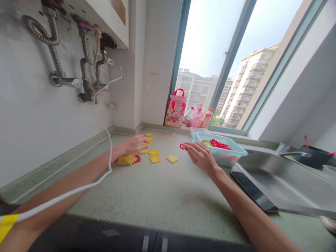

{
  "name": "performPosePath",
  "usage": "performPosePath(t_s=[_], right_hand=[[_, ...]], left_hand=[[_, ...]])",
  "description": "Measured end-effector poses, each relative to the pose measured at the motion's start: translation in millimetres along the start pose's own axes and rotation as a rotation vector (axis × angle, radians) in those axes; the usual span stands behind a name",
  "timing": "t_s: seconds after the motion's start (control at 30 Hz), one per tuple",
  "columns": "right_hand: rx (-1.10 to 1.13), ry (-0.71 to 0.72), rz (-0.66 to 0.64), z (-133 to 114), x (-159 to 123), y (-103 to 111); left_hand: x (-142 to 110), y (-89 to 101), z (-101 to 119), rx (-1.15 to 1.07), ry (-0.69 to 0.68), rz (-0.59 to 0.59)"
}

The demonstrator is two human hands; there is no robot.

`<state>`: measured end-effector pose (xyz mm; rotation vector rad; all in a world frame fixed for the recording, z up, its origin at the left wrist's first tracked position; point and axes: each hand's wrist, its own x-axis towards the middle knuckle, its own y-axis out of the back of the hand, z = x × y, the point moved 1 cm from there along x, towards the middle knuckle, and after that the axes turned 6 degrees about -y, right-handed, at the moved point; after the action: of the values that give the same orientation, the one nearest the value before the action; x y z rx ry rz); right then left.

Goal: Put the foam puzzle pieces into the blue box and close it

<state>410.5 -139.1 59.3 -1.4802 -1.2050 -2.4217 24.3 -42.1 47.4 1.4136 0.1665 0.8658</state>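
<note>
Several flat yellow toy pieces (154,156) lie spread on the speckled counter (157,196), one of them stacked over a red piece (137,159). My left hand (133,144) reaches over them, fingers stretched toward a yellow piece (146,143) at its fingertips. My right hand (201,155) rests beside a pale blue tub (223,154) that holds red and green pieces (216,144). Its fingertips pinch a small red piece (182,146).
A dark phone (253,191) lies at the edge of a steel sink (283,175) to the right. A red bag (175,112) and bottles (199,118) stand on the window sill. A white cable (103,133) hangs across my left arm. Pipes run down the left wall.
</note>
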Motion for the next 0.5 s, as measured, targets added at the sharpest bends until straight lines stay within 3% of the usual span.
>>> performPosePath(t_s=[0.1, 0.2, 0.3, 0.4, 0.5], right_hand=[[-0.162, -0.21, 0.089, 39.1, -9.6, 23.5], [-0.304, -0.426, 0.112, 70.5, -20.5, 36.0], [-0.415, -0.581, 0.027, 86.4, -29.1, 34.7], [-0.425, -0.588, -0.026, 85.3, -31.3, 26.7], [-0.352, -0.499, -0.018, 71.4, -26.9, 17.5]], left_hand=[[-15.0, 24.0, -37.4, 0.234, 0.162, -0.087], [-24.9, 34.0, -60.0, 0.242, 0.276, -0.197], [-28.7, 35.2, -72.8, 0.175, 0.345, -0.231], [-30.9, 32.3, -80.4, 0.126, 0.401, -0.21], [-32.9, 27.7, -83.3, 0.124, 0.4, -0.162]])
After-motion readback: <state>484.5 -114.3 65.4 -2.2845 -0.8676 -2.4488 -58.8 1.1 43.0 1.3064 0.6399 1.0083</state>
